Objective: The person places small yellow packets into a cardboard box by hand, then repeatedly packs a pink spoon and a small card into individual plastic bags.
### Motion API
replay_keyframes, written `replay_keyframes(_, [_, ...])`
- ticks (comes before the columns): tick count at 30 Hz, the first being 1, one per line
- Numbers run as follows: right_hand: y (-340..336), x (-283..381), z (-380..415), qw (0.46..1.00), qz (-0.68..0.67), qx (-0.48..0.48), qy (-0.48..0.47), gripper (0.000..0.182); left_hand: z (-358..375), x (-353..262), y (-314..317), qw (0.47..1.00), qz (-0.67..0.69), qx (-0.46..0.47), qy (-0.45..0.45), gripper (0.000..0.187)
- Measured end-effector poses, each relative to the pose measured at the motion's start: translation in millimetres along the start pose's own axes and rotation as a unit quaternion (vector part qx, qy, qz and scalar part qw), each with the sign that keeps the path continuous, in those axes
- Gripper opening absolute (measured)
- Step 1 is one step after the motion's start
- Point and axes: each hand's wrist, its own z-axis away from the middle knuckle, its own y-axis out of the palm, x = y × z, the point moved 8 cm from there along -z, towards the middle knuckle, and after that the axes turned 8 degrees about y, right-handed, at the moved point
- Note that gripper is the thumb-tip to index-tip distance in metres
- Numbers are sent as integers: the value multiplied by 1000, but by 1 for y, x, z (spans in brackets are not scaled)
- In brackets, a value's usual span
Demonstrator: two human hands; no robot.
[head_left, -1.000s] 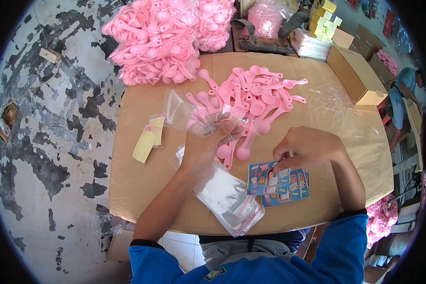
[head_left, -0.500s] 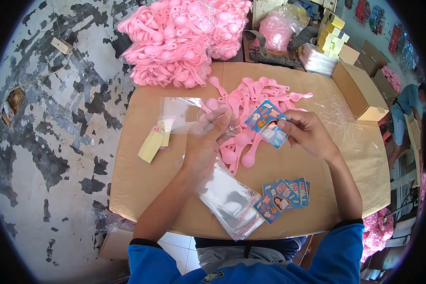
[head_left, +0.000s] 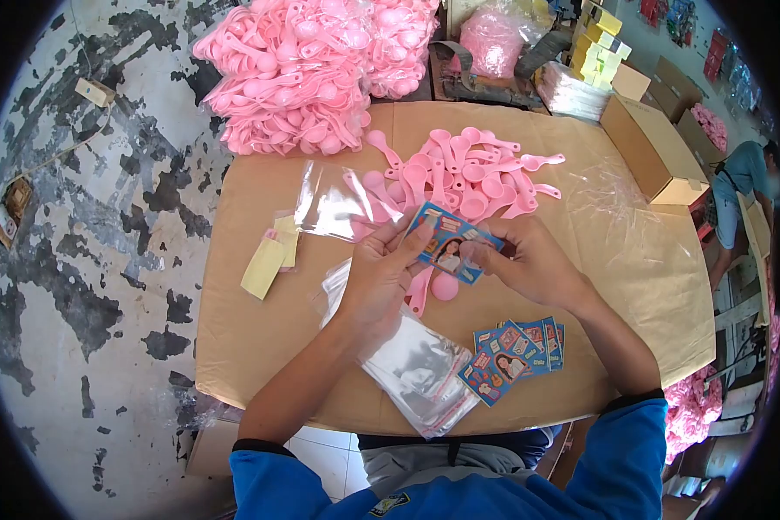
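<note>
A blue printed card (head_left: 453, 246) is held between both hands over the pink spoons (head_left: 472, 173) on the table. My right hand (head_left: 529, 264) pinches its right end between thumb and fingers. The thumb of my left hand (head_left: 381, 273) lies over the card's left end, and a clear plastic bag (head_left: 328, 204) sticks out from the same hand's fingers. Below the left forearm lies a stack of clear plastic bags (head_left: 425, 373). Several more blue cards (head_left: 503, 364) lie fanned out right beside that stack.
Yellow cards (head_left: 264, 264) lie on the brown-covered table (head_left: 269, 364) at the left. Large bags of pink spoons (head_left: 290, 74) stand at the back left. A cardboard box (head_left: 654, 152) sits at the back right, and another person (head_left: 737, 195) is beyond it.
My right hand has brought the blue card left to my left hand, whose thumb now overlaps it. The clear bag has tilted in the left hand. The view has shifted slightly.
</note>
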Motion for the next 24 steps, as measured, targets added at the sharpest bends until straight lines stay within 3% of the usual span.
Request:
replay_keyframes(7, [11, -3, 3, 995, -94, 4, 25, 19, 12, 6, 12, 1000, 0, 1, -4, 26])
replay_keyframes(9, [15, -1, 5, 992, -127, -1, 14, 20, 15, 18, 4, 999, -48, -7, -20, 31])
replay_keyframes(12, [19, -12, 2, 985, -173, -12, -9, 21, 15, 11, 14, 994, -96, 54, 26, 41])
replay_keyframes(16, [15, -7, 2, 984, -165, 30, 52, 21, 9, -13, 29, 996, -4, 47, 72, 53])
replay_keyframes(19, [17, -9, 0, 978, -200, 28, 53, 20, 7, -23, 27, 988, 26, 142, 52, 59])
replay_keyframes(24, [27, -16, -1, 951, -298, 45, 69, 26, 13, -11, 24, 987, -23, 145, 69, 46])
